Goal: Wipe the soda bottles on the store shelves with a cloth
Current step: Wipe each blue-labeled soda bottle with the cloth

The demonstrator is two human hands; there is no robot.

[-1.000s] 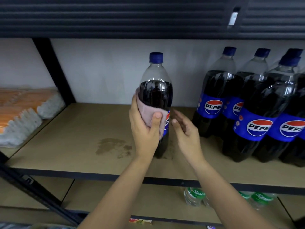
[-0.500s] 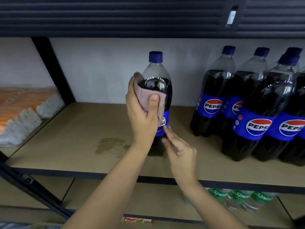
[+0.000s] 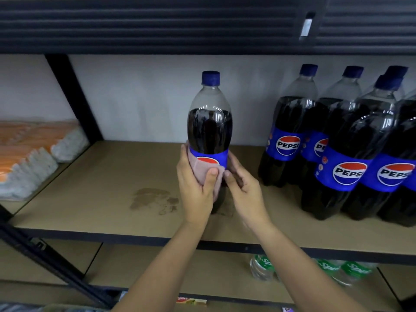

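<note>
A tall Pepsi bottle with a blue cap stands upright on the wooden shelf, apart from the rest. My left hand presses a pink cloth around the bottle's blue label, thumb across the front. My right hand grips the bottle's lower right side, fingers curled round it. The bottle's lower part is hidden behind both hands. Several more Pepsi bottles stand grouped at the right of the shelf.
A stain marks the shelf left of the held bottle. Orange and white packs lie in the left bay behind a black upright. Green-labelled Sprite bottles lie on the shelf below. The upper shelf's dark underside hangs overhead.
My left hand slid the cloth down from the bottle's dark upper body to the label. My right hand rose from near the base and closed on the bottle's lower right side.
</note>
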